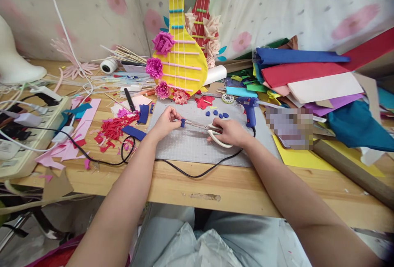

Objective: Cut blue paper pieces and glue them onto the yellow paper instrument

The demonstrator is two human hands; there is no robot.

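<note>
My left hand point(167, 122) pinches a small dark blue piece point(182, 123), paper or felt, above the grey cutting mat point(181, 150). Scissors with white handles point(219, 139) are in my right hand point(231, 131), their blades pointing left and meeting the blue piece. Several dark blue teardrop shapes point(220, 115) lie on the mat just beyond my right hand. Left of my left hand are a blue strip point(134, 133) and a blue rectangle point(143, 114). The blue hot glue gun point(249, 111) stands to the right of the teardrops.
A yellow paper lute point(184, 65) with flowers leans at the back, a red one point(203, 8) behind it. Red scraps point(115, 129) lie left, near a power strip point(33, 143). A black cord point(197, 176) crosses the front. Coloured sheets point(323, 88) pile up right.
</note>
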